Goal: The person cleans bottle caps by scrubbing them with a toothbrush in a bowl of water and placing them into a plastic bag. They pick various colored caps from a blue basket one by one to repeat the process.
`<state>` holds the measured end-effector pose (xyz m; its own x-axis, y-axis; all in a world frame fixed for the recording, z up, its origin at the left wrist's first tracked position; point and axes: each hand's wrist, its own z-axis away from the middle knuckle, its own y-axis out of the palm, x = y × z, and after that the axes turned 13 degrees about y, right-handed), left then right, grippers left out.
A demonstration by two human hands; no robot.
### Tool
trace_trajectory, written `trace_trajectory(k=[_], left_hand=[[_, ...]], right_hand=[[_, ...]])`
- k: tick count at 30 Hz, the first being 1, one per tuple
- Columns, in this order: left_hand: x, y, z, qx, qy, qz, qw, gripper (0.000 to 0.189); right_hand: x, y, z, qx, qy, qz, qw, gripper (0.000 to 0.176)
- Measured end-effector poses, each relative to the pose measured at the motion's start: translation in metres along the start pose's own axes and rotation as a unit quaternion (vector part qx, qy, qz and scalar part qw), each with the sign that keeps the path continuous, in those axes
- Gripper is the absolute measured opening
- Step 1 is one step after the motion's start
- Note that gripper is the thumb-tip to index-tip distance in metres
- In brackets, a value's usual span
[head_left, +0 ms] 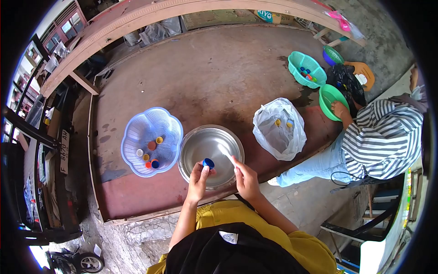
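My left hand [198, 181] pinches a blue bottle cap [208, 163] over the near part of a round metal bowl [187, 141]. Close by on the right, my right hand [246, 181] holds a thin white tool [225, 150] that points up and left over the bowl. Left of the bowl stands a lavender plastic basket [133, 132] with several caps in it, among them a brown cap [152, 145] and a white cap [139, 152]. A white plastic bag [292, 141], opened at the top, holds yellow caps [278, 122] on the right.
A person in a striped top [383, 137] sits at the right, one hand in a green bowl [326, 93]. Beyond it are a turquoise basket [295, 59] with coloured caps and a black bag [343, 77]. A wooden beam [205, 9] runs along the far side.
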<state>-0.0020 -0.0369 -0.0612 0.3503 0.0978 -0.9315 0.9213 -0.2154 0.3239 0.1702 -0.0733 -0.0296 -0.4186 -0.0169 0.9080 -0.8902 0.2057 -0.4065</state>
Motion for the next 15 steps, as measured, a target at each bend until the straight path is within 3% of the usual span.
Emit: trace_trajectory(k=[3,4,7,11,12,13,15], left_hand=[[-0.009,-0.002,-0.004,0.014,-0.013,-0.089,0.996,0.031],[-0.012,-0.003,-0.005,0.022,-0.019,-0.133,0.991,0.034],[0.011,-0.01,-0.005,-0.003,-0.083,-0.031,0.996,0.045],[0.016,-0.007,-0.008,0.019,-0.12,0.028,0.992,0.049],[0.017,-0.009,-0.011,0.041,-0.129,0.046,0.99,0.049],[0.019,-0.007,-0.011,0.028,-0.129,0.074,0.989,0.049],[0.017,-0.001,-0.01,0.004,-0.131,0.126,0.983,0.048]], right_hand=[[-0.003,0.002,0.007,0.124,-0.053,0.095,0.986,0.034],[-0.008,0.006,0.002,0.095,-0.045,0.056,0.993,0.034],[-0.009,0.012,-0.01,-0.015,-0.04,-0.011,0.999,0.039],[-0.011,0.009,-0.01,0.095,-0.078,0.103,0.987,0.039],[-0.008,0.004,-0.016,0.086,-0.065,0.11,0.988,0.04],[-0.01,0.011,-0.025,0.007,-0.04,-0.003,0.999,0.042],[-0.002,0.006,-0.021,0.011,-0.059,0.016,0.998,0.043]])
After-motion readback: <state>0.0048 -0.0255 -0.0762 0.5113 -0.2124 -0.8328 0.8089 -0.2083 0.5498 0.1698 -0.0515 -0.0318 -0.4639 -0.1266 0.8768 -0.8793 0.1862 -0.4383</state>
